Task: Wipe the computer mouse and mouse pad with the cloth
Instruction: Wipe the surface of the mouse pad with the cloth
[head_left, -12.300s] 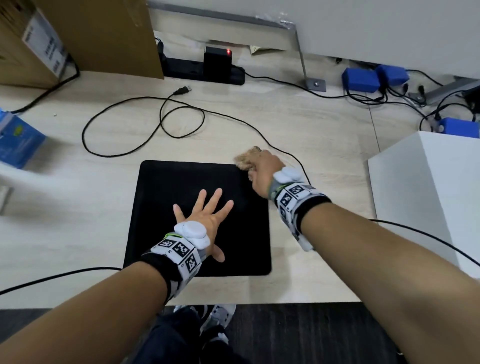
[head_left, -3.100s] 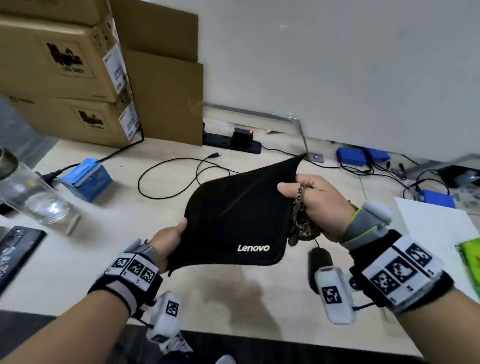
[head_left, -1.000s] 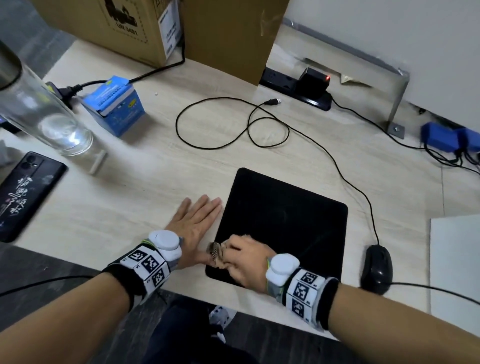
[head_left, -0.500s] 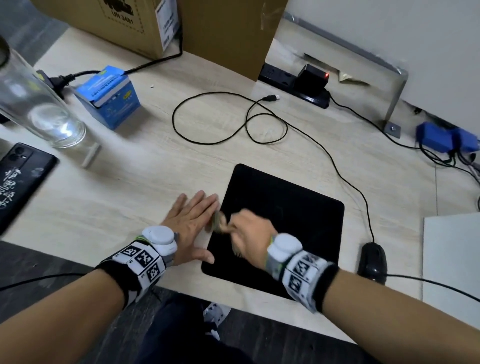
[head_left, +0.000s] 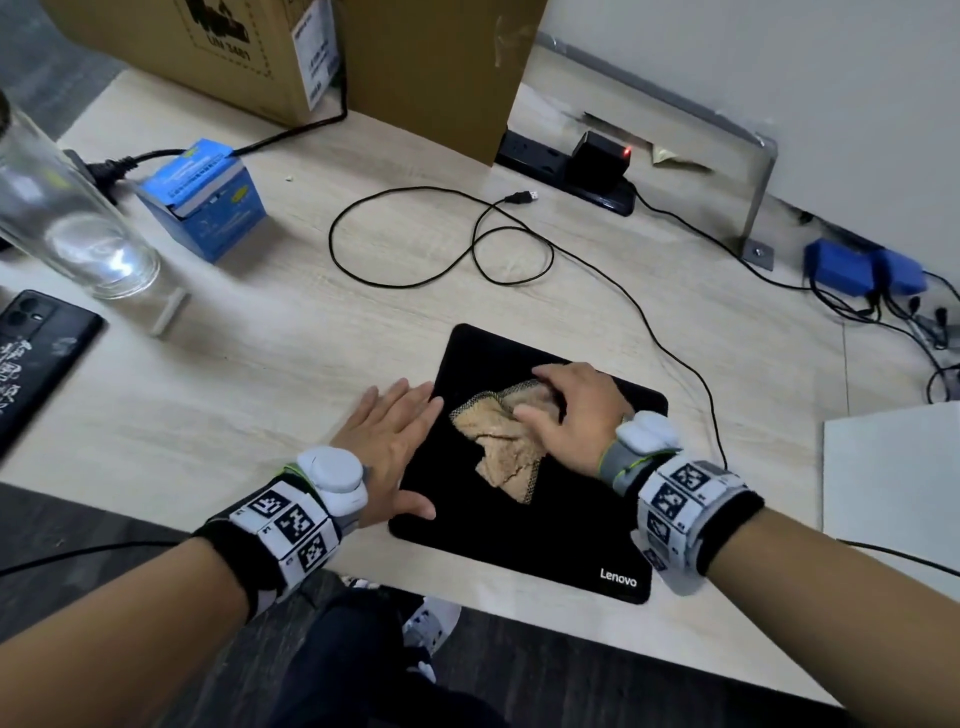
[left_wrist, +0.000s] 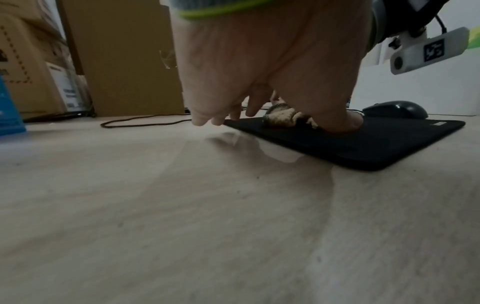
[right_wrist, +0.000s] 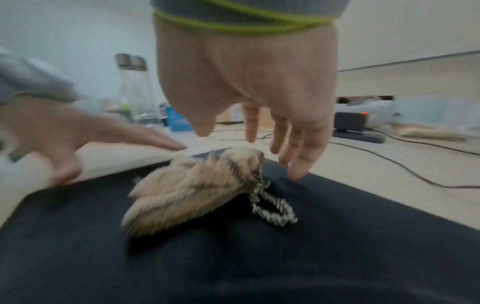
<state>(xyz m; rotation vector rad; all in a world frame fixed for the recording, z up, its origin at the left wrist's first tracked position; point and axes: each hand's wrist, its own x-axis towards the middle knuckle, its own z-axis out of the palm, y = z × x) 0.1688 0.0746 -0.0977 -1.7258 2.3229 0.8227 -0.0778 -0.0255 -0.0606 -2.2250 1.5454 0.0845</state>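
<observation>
The black Lenovo mouse pad lies flat near the desk's front edge. A tan cloth with a checked border lies crumpled on its middle. My right hand hovers over the cloth's far right part, fingers straight and spread. In the right wrist view the fingers hang past the cloth, the little finger touching the pad. My left hand lies flat on the desk with its thumb on the pad's left edge. The black mouse sits beyond the pad and is hidden in the head view.
A glass bottle, a blue box and a phone stand at the left. Cardboard boxes and a power strip line the back. A looped black cable lies behind the pad. A white block is at the right.
My right hand moved from the pad's near left edge to its middle and opened; the bunched cloth now lies spread on the pad. The left hand stayed at the pad's left edge.
</observation>
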